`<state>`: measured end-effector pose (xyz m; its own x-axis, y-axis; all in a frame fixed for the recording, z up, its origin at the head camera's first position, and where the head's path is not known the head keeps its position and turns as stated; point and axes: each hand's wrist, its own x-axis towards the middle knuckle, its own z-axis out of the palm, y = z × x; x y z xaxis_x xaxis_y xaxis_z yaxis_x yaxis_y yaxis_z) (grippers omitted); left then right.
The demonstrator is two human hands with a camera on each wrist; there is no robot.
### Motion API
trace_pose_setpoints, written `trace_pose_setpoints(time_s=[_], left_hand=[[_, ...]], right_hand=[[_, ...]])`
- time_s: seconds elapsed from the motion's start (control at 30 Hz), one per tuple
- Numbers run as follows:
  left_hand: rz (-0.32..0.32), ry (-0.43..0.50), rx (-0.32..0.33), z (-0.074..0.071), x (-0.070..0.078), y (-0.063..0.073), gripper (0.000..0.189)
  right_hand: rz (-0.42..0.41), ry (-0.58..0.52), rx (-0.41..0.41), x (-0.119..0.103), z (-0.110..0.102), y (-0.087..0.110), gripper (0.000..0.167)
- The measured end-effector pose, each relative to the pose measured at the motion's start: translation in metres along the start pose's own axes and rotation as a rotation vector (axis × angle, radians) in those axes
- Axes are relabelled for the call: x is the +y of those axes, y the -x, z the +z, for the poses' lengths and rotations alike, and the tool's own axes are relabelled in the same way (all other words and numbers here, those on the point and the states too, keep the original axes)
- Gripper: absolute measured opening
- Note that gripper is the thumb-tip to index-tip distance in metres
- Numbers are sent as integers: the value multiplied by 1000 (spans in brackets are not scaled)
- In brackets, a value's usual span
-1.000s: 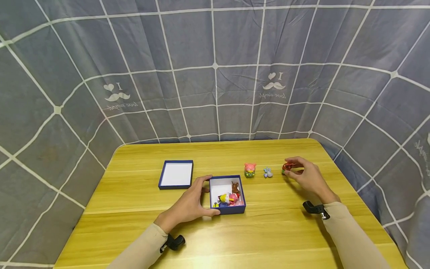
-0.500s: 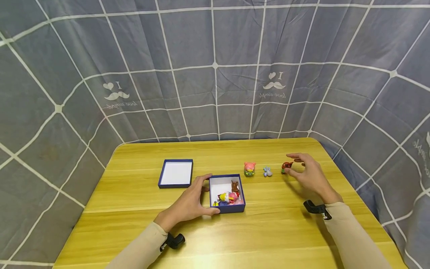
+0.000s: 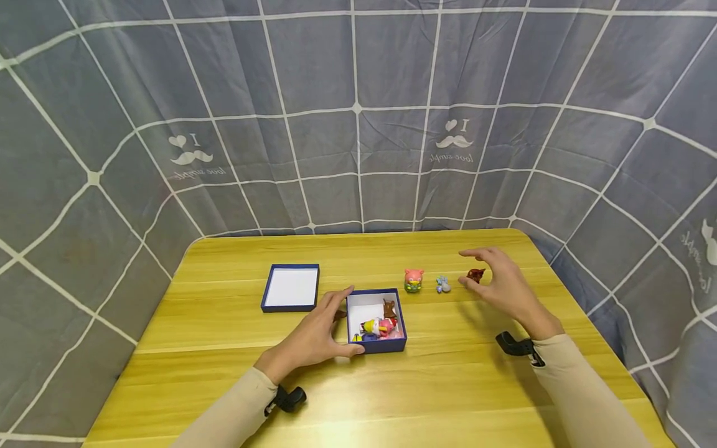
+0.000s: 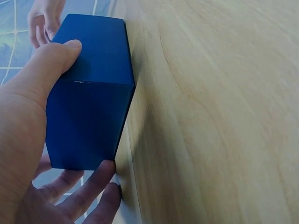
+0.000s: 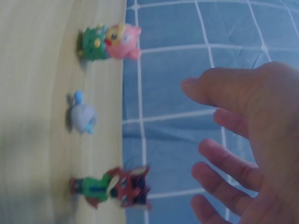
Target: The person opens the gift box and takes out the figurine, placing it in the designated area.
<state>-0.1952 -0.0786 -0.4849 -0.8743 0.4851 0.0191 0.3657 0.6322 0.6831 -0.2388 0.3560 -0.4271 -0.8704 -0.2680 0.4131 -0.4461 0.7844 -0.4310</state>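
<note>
My left hand point(image 3: 313, 336) grips a small blue box point(image 3: 386, 345), thumb on its near wall and fingers at the far-left side. White inside, the box holds several toy figures, among them a brown one point(image 3: 389, 308) and a yellow-and-pink one point(image 3: 379, 326). My right hand point(image 3: 506, 289), fingers spread and holding nothing, hovers beside a red-brown fox figurine point(image 5: 126, 186) in green clothes, standing on the table. Left of it lie a grey-blue figurine point(image 3: 443, 284) and an upright pink figurine point(image 3: 414, 280) with a green lower body.
A shallow blue box lid point(image 3: 290, 287) lies with its white inside up, behind and left of the box. The wooden table point(image 3: 437, 392) ends at a grey checked curtain point(image 3: 313, 155) behind and at both sides.
My right hand has let go of the fox figurine, leaving it standing, and has lifted and shifted left. The left hand keeps its hold on the box.
</note>
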Motion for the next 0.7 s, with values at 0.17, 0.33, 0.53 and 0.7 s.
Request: trace_pose_setpoints(time_s=[0.17, 0.33, 0.53, 0.7], left_hand=[[2, 5, -7, 2, 0, -1, 127], [-5, 23, -3, 2, 0, 0, 127], [-7, 32, -2, 2, 0, 1, 126], [-11, 36, 0, 2, -1, 1, 127]], right_hand=[[-58, 26, -34, -14, 4, -3, 55], [-102, 26, -92, -27, 11, -5, 55], [-126, 0, -176, -43, 19, -5, 54], [-154, 6, -237, -56, 24, -8, 54]])
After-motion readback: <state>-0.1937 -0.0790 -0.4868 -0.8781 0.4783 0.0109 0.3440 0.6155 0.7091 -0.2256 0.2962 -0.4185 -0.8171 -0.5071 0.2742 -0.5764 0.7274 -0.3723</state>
